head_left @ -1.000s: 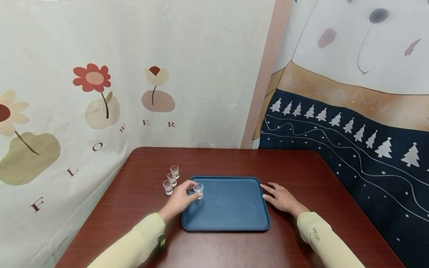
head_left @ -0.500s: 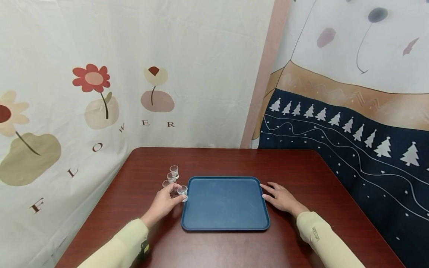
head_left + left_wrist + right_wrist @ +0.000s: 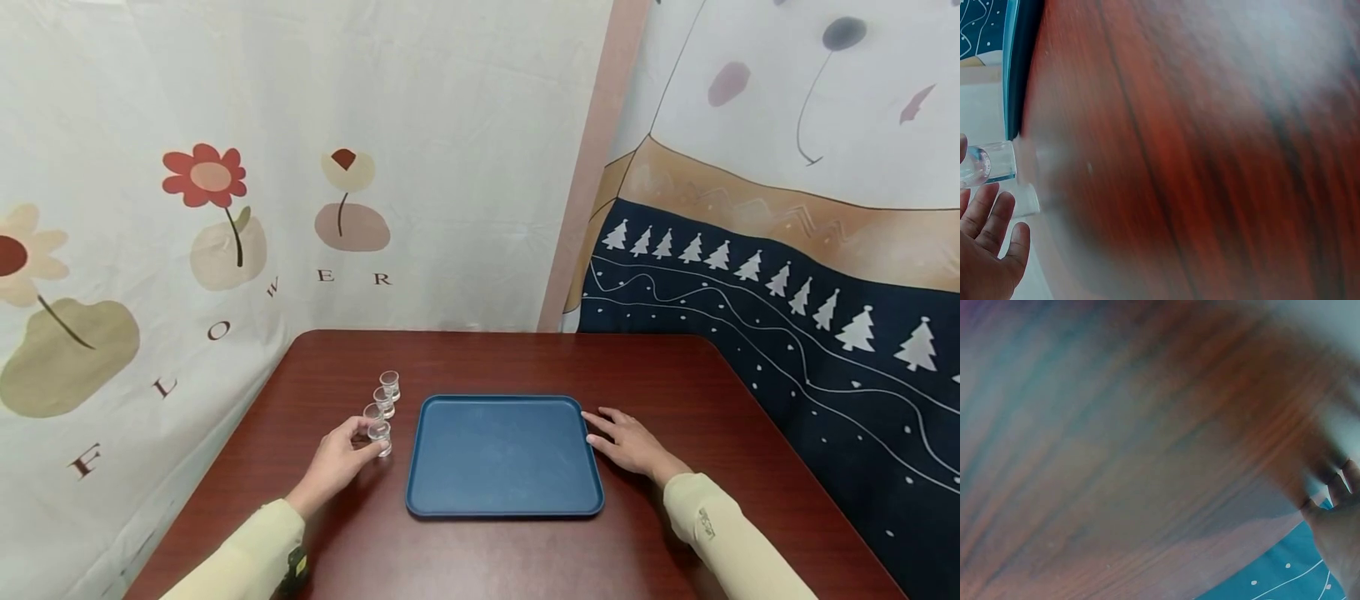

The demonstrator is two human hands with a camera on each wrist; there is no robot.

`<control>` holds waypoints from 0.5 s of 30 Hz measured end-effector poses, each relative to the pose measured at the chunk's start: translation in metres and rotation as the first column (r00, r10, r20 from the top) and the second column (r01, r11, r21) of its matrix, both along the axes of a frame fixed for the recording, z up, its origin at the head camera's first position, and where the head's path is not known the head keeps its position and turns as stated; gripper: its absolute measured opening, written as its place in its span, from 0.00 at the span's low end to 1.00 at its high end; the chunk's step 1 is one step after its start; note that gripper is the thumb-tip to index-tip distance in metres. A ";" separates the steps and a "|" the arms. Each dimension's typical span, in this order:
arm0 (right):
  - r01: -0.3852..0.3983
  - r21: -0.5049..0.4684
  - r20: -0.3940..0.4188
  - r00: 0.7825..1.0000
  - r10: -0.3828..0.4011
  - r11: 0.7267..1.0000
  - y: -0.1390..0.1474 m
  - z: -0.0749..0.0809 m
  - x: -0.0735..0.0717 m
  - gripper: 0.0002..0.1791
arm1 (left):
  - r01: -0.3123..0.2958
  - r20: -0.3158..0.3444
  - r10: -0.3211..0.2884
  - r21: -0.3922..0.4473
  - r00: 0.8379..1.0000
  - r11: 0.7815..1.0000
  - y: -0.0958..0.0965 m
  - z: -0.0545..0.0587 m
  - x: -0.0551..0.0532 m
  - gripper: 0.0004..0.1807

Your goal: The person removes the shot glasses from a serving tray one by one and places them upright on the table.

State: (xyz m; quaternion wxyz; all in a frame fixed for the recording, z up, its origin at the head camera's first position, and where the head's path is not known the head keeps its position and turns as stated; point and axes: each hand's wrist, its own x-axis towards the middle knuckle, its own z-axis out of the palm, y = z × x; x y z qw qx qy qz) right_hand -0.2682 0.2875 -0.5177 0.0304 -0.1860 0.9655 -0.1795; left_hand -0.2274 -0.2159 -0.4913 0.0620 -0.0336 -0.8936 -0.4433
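My left hand (image 3: 337, 460) pinches a small clear shot glass (image 3: 381, 440) between thumb and fingers, left of the blue tray. The glass is upright, at or just above the table; I cannot tell whether it touches. In the left wrist view the same shot glass (image 3: 1002, 161) shows partly, cut off by the frame edge. Directly behind it are a partly hidden shot glass (image 3: 372, 412) and two more in a slanting row, a middle glass (image 3: 385, 403) and a far glass (image 3: 390, 385). My right hand (image 3: 633, 446) lies with fingers extended, fingertips at the right rim of the tray (image 3: 504, 510).
The tray lies flat in the middle of the dark red-brown wooden table (image 3: 495, 562). A white flower-printed cloth (image 3: 465, 167) hangs behind and to the left. A navy cloth with white trees (image 3: 787, 350) hangs at the right.
My left hand has carried the shot glass from over the tray's left side leftward, to the near end of the row of glasses. The right hand and the tray have stayed put.
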 end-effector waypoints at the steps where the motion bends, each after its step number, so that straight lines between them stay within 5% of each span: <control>1: -0.001 0.000 0.001 1.000 0.001 1.000 0.000 0.000 0.000 0.32 | -0.004 0.004 0.004 0.002 1.000 1.000 -0.002 0.000 0.000 0.18; 15: 0.006 0.005 0.011 1.000 -0.006 1.000 -0.002 0.002 0.000 0.32 | -0.037 0.014 0.037 -0.019 0.999 0.999 -0.015 -0.003 -0.001 0.17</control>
